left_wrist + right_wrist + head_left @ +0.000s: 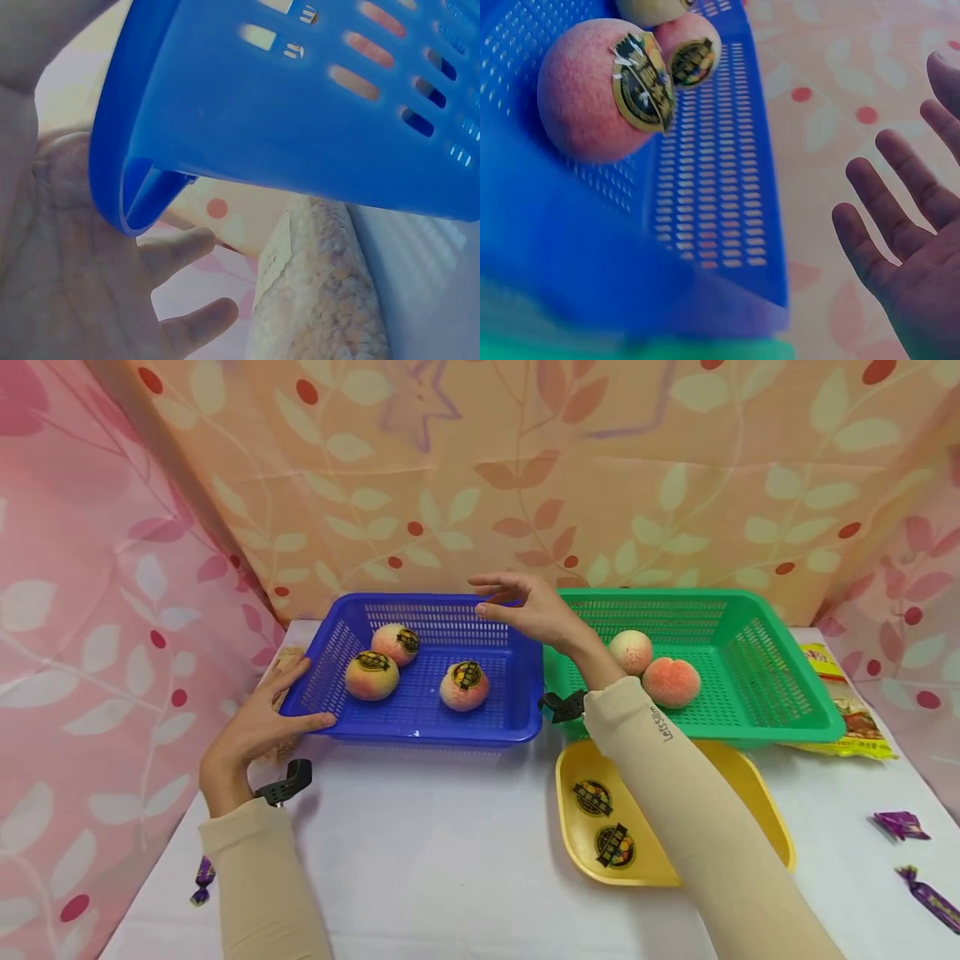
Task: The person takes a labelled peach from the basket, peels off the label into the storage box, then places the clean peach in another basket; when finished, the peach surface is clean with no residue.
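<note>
My left hand (258,722) rests against the front left corner of a blue basket (427,733), its thumb over the front rim and its fingers spread along the left side. In the left wrist view the palm touches the blue rim (112,150), with fairly straight fingers beyond it. Three peaches with black-and-gold stickers lie in this basket, among them one peach (463,687) at the right. My right hand (528,606) hangs in the air over the basket's back right part, fingers loosely extended, holding nothing. The right wrist view shows its bare palm (922,277).
A green basket (795,693) stands at the right with a pale peach (630,652) and a pinker peach (671,682). Before it lies a yellow tray (567,827) with stickers (615,846), partly under my right arm. Bags flank the baskets; purple-wrapped candies (900,825) lie near the edges.
</note>
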`<control>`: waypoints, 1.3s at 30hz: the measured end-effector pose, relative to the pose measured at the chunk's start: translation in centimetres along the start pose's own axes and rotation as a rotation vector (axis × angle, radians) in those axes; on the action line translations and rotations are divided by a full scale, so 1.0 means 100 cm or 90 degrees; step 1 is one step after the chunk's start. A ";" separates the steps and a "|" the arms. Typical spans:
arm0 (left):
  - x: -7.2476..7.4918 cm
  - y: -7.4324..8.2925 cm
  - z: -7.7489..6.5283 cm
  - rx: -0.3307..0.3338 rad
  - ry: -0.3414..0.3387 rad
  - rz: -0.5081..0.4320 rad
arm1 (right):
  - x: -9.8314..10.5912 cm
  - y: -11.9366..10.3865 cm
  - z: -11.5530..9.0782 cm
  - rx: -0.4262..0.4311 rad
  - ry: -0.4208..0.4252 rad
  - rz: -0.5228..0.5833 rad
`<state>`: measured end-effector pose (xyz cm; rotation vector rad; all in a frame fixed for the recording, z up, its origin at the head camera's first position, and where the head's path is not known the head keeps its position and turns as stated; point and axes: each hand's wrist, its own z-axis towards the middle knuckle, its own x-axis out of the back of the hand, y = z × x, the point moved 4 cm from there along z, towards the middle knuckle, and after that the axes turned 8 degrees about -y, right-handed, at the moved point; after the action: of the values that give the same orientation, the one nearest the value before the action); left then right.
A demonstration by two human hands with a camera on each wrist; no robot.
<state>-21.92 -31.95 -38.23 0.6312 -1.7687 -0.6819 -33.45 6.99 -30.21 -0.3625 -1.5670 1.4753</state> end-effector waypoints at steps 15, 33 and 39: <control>-0.001 0.006 -0.003 -0.015 0.002 -0.006 | -0.040 0.033 0.034 -0.064 -0.154 -0.111; -0.002 0.010 -0.003 -0.021 0.001 -0.024 | -0.074 0.056 0.029 -0.193 -0.398 -0.183; -0.001 0.007 -0.003 -0.020 0.006 -0.016 | -0.078 0.057 0.031 -0.215 -0.406 -0.196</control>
<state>-21.68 -31.42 -37.67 0.6353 -1.7401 -0.7225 -33.77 0.66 -38.12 0.1867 -2.2711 1.1332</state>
